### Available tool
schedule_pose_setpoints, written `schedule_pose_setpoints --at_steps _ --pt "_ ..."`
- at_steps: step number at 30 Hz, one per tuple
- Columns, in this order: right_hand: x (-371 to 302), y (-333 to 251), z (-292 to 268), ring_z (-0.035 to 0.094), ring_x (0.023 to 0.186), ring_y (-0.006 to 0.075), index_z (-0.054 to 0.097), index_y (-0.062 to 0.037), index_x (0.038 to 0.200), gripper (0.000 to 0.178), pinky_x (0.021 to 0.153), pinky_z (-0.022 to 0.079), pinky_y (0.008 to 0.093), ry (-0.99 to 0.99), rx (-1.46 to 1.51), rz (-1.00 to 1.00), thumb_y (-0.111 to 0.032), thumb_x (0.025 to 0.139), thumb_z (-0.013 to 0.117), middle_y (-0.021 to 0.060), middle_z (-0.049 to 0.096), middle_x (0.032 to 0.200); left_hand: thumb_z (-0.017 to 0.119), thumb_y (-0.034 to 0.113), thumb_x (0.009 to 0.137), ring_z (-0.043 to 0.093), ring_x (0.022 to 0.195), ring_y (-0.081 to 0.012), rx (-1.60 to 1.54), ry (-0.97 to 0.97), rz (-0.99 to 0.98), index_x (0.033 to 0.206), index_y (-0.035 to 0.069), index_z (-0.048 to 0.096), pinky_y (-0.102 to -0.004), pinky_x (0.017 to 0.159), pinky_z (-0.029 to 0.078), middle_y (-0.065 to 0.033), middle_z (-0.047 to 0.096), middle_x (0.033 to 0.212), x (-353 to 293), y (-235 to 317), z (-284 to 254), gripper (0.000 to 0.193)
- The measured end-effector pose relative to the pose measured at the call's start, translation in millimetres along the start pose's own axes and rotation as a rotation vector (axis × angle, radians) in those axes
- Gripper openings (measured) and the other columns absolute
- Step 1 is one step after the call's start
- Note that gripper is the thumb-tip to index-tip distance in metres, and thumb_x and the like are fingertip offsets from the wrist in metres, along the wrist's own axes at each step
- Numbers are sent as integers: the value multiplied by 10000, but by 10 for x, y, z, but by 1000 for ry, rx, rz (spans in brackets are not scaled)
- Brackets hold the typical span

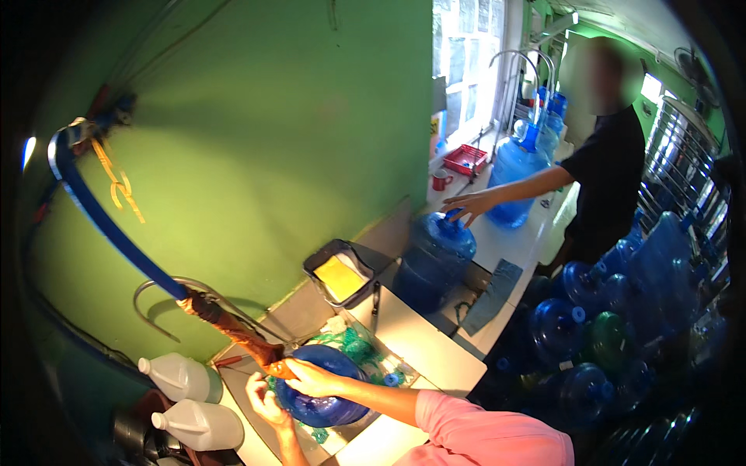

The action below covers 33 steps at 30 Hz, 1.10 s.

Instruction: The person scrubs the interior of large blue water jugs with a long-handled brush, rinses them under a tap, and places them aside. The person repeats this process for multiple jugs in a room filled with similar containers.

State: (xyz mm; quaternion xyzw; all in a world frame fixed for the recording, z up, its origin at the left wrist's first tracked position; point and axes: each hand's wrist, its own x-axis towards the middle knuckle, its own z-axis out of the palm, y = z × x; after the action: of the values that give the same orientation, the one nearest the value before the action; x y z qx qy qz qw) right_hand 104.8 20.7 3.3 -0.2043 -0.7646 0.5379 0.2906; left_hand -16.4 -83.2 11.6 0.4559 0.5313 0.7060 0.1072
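A translucent blue water jug (322, 408) lies tilted in the lit basin below me. My right hand (312, 379) reaches across its top, fingers closed at the tip of a blue hose (124, 237) whose lower end is wrapped in brown material. Part of that grip is hidden by my fingers. At the jug's left side is my left hand (268, 400), fingers apart and loosely bent, with nothing seen in them. Green netting (353, 342) lies in the basin behind the jug.
Two white plastic jugs (198, 425) stand left of the basin. Behind it sits a black tub with a yellow cloth (339, 278). A co-worker (610, 155) at the right touches another blue water jug (435, 260). Several more jugs (559, 330) crowd the right side.
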Motion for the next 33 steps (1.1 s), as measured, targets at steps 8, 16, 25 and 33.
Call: schedule_pose_setpoints --at_steps 8,16,25,33 --pt "-163 581 452 563 1197 404 460 -10 1358 738 1027 447 475 374 252 -127 -169 720 795 255 571 1273 726 93 853 592 808 -157 -85 -25 -426 1183 -19 584 -288 717 498 -95 639 988 498 -107 703 376" --pt "355 1001 502 667 1007 376 594 -75 1256 669 838 526 448 -440 -53 -4 -312 666 801 222 703 1036 669 170 929 499 623 -120 -106 203 -558 879 -15 602 -283 575 427 -19 564 743 480 -435 605 203" --pt "302 644 399 701 829 349 696 -58 1058 496 798 550 439 -538 -199 22 -294 636 812 194 721 1018 680 198 874 529 624 -128 442 -69 -398 768 -8 637 -352 586 456 -28 575 649 502 -279 487 235" --pt "247 674 306 709 923 342 648 -35 1070 453 792 551 408 -126 105 89 -220 693 818 182 719 973 669 259 874 688 724 -322 398 -137 -439 902 -32 645 -406 674 515 -217 674 765 465 -300 441 293"
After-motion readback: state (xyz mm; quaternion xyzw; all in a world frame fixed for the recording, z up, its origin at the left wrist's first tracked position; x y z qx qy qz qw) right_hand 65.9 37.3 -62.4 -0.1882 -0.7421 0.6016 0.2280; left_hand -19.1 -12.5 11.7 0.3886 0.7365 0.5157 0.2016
